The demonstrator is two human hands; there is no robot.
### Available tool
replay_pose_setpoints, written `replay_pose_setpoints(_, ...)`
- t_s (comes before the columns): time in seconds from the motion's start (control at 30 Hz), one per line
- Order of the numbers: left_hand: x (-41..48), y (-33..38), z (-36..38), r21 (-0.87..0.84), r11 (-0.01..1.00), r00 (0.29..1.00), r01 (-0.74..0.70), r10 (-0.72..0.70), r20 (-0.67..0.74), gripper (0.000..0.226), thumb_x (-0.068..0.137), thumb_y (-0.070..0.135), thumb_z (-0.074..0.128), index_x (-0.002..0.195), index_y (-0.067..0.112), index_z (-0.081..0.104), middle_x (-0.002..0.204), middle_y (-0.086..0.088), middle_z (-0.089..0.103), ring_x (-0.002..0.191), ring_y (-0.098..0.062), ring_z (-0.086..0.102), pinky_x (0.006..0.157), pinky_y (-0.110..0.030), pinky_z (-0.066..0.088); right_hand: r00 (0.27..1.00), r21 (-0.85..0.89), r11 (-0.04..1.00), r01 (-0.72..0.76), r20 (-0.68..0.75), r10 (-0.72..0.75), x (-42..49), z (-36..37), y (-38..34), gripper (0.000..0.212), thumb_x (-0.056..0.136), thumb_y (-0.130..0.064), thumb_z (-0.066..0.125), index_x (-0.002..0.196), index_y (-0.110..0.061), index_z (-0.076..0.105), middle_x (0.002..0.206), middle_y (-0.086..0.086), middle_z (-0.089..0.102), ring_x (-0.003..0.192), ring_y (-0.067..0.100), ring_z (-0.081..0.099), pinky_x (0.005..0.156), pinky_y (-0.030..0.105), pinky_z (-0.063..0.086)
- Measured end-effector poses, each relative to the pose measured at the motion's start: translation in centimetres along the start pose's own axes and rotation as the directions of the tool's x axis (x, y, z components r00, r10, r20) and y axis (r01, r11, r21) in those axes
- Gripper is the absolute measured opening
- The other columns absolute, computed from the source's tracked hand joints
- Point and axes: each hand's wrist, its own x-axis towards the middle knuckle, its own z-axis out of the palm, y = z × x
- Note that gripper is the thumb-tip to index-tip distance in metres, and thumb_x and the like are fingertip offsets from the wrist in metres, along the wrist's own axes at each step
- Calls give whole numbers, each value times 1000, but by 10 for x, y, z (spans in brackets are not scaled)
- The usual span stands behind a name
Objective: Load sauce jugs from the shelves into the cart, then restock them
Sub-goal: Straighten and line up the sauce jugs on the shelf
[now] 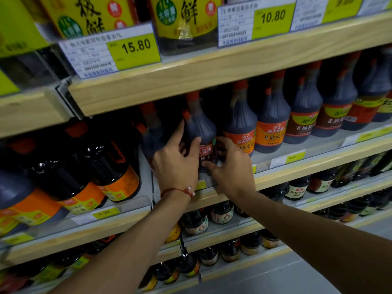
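Presently in hand: one sauce jug [201,128], dark liquid, red cap, red label. It stands at the front of the middle shelf [297,172], between two like jugs.

Left hand [177,164]: grips the jug's left flank, thumb laid across the front above the label, fingers reaching round the far side. Red cord bracelet [180,190] at the wrist.
Right hand [231,168]: grips the lower right of the same jug, fingers curled round its side, thumb near the base.

Step, as judged: either lifting this jug out or seating it in the row; the frame does not settle which. The cart is not in view.

Handling notes, as judged:
- Keep both hands low on the body, since the jug looks full and heavy.
- Draw or slide it straight along its own lane; the right-hand neighbour jug [240,126] stands just beside and could be knocked.
- Mind the red cap under the upper shelf board [191,81], which hangs close above.
- Turn the label outward if restocking.

Surroundings:
- Row of matching jugs [305,115] with orange and red labels runs right along the same shelf.
- Larger black-handled jugs [114,166] sit left of it, behind a clear divider.
- Yellow price tags on the upper board read 15.80 [133,49] and 10.80 [272,18].
- Small dark bottles [222,215] fill the lower shelves.
- Grey floor [297,272] lies below.
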Motion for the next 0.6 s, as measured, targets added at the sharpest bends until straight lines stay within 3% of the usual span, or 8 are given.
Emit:
replay_pose_setpoints(0.07, 2, -2, 1, 110, 993, 998, -41, 45, -33, 51, 84, 47, 72, 133, 34, 62, 112, -3, 75, 103, -16, 71, 87, -43, 60, 1000, -4, 1000, -2, -11, 2, 0, 2, 1, 60, 76, -31, 88, 127, -26, 57, 116, -4, 70, 108, 21, 67, 89, 48, 57)
replay_pose_setpoints(0.13, 3, -2, 3, 160, 986, 995, -52, 65, -78, 48, 84, 50, 71, 130, 36, 64, 107, -5, 76, 100, -24, 72, 85, -45, 59, 1000, -18, 1000, 0, -11, -1, 0, 4, 1, 65, 74, -34, 89, 129, -26, 56, 118, -2, 69, 108, 22, 66, 89, 48, 57)
replay_pose_setpoints(0.3, 11, -3, 5, 212, 977, 991, -41, 67, -114, 41, 83, 52, 74, 121, 37, 71, 97, -2, 78, 95, -24, 73, 82, -42, 59, 1000, -57, 998, -16, -22, 15, -3, 8, -3, 77, 70, -39, 92, 134, -23, 51, 126, 0, 60, 111, 26, 63, 89, 49, 55)
replay_pose_setpoints(0.47, 20, 2, 6, 130, 991, 989, 35, -15, -150, 34, 79, 49, 78, 109, 32, 77, 98, 0, 77, 97, -21, 73, 83, -33, 59, 998, -43, 999, -30, -61, 27, -6, 12, -5, 76, 73, -38, 90, 135, -23, 49, 130, -2, 58, 114, 25, 62, 90, 47, 55)
replay_pose_setpoints(0.6, 18, 2, 1, 30, 1000, 991, 7, -3, -137, 30, 79, 41, 81, 104, 25, 79, 95, 2, 77, 94, -14, 74, 83, -30, 60, 998, -23, 999, -26, -57, 24, -10, 10, -5, 76, 75, -37, 90, 138, -24, 48, 132, -2, 58, 116, 24, 62, 93, 49, 54)
